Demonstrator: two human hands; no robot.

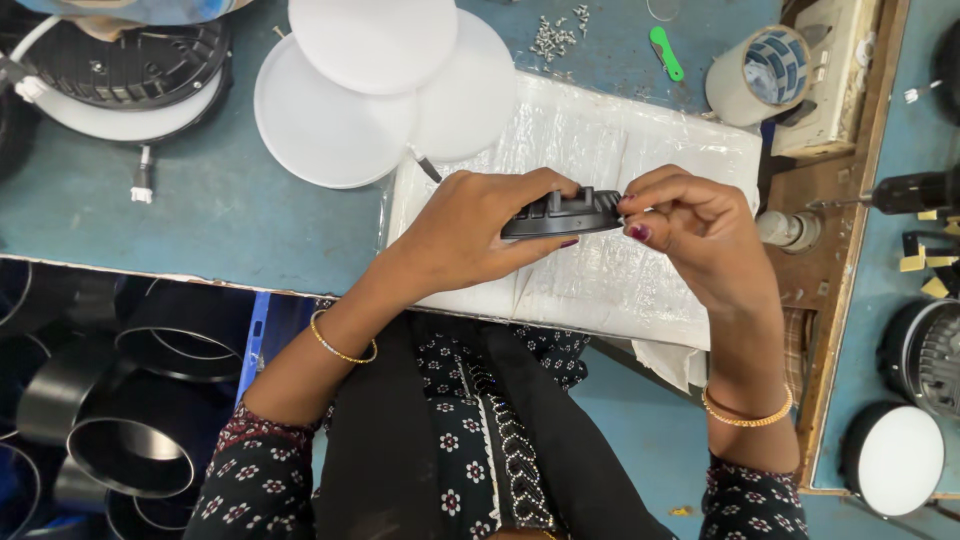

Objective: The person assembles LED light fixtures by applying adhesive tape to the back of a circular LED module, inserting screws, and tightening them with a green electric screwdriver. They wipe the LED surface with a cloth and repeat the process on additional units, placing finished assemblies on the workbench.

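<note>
A black ribbed round housing is held edge-on above a white padded sheet. My left hand grips its left side, thumb under the rim. My right hand pinches its right edge with curled fingers. A thin dark wire trails from behind my left hand toward the white discs.
Three white round discs lie overlapped at the back. A black finned housing on a white ring sits far left. Several screws, a green tool and a tape roll are beyond the sheet. Black rings fill a bin below left.
</note>
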